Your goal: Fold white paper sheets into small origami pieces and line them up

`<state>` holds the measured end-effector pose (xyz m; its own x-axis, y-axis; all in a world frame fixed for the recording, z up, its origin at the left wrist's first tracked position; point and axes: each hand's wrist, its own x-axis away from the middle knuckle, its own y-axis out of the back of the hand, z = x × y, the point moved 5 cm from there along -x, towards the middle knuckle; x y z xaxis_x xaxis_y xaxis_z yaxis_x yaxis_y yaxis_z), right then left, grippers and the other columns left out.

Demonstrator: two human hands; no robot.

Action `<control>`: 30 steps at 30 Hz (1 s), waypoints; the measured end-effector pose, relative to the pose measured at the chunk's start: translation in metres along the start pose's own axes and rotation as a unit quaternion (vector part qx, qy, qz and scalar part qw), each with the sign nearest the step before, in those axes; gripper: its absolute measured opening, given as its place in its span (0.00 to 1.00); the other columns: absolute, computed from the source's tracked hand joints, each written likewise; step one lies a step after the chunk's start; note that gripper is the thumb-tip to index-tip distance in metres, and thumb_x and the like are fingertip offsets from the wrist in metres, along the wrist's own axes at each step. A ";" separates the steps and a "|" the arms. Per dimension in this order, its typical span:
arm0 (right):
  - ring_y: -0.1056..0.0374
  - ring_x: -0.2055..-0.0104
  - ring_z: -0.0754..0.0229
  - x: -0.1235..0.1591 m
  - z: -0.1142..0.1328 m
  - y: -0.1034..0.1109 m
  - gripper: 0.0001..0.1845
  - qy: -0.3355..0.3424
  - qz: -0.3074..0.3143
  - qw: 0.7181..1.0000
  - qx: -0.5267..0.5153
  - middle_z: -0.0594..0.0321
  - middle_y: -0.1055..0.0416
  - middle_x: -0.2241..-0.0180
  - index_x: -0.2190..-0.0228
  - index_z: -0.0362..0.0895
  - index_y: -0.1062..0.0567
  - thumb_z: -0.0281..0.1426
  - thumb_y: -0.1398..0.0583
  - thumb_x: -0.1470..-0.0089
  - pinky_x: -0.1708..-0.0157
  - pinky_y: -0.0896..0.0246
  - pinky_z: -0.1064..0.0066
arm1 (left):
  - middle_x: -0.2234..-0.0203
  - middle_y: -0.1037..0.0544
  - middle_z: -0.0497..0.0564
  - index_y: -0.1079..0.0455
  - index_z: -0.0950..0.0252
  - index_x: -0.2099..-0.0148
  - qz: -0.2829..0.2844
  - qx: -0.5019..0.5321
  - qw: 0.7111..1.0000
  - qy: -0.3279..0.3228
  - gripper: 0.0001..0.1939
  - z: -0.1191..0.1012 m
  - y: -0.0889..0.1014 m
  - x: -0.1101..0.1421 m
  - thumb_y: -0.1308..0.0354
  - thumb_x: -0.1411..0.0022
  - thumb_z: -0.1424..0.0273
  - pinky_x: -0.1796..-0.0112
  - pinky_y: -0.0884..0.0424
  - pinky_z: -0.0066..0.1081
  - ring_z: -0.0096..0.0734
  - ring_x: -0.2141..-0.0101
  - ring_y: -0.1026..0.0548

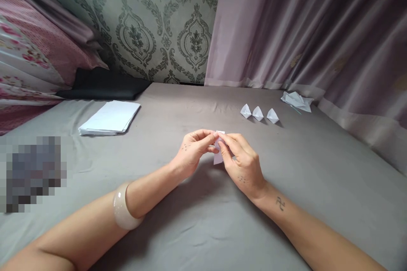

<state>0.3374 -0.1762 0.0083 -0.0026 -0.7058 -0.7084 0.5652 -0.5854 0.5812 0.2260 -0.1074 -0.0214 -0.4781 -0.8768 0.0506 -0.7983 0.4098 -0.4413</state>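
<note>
Between my two hands is a small strip of folded white paper, held upright just above the grey sheet. My left hand pinches its upper left edge between thumb and fingers. From the other side, my right hand grips the same paper, its thumb and index finger closed near the top. Fingers hide much of the folds. Beyond the right hand stand three small folded paper shapes, a left one, a middle one and a right one, in a row.
A stack of white paper lies at the back left, in front of a black cloth. Loose paper pieces are heaped at the back right. Curtains hang along the right, and a blurred patch covers something at the left.
</note>
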 end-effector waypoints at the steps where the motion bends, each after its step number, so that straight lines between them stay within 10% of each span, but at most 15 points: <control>1: 0.29 0.59 0.60 0.000 0.000 0.000 0.16 0.000 -0.007 1.000 0.002 0.57 0.26 0.60 0.52 0.45 0.26 0.25 0.45 0.40 0.58 0.33 0.68 | 0.68 0.24 0.50 0.24 0.67 0.66 0.009 -0.002 1.000 -0.006 0.09 -0.001 0.000 0.000 0.34 0.46 0.66 0.65 0.29 0.28 0.26 0.68 0.27; 18: 0.31 0.67 0.65 -0.008 -0.011 0.003 0.06 -0.198 -0.009 0.960 -0.197 0.62 0.29 0.64 0.65 0.46 0.22 0.31 0.40 0.44 0.71 0.35 0.75 | 0.72 0.24 0.48 0.23 0.66 0.67 -0.010 -0.057 0.998 -0.034 0.08 -0.004 0.000 0.001 0.33 0.48 0.66 0.70 0.37 0.25 0.22 0.72 0.33; 30: 0.30 0.64 0.61 -0.004 -0.024 -0.007 0.10 -0.307 0.033 0.900 -0.309 0.60 0.24 0.63 0.66 0.45 0.21 0.38 0.37 0.48 0.62 0.36 0.69 | 0.75 0.27 0.46 0.26 0.67 0.68 -0.006 -0.054 0.998 -0.039 0.09 -0.002 0.002 -0.002 0.32 0.50 0.67 0.71 0.36 0.25 0.19 0.76 0.34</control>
<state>0.3534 -0.1598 -0.0021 -0.3003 -0.9291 -0.2157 0.9310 -0.3347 0.1456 0.2245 -0.1047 -0.0205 -0.4422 -0.8968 -0.0161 -0.8404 0.4205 -0.3418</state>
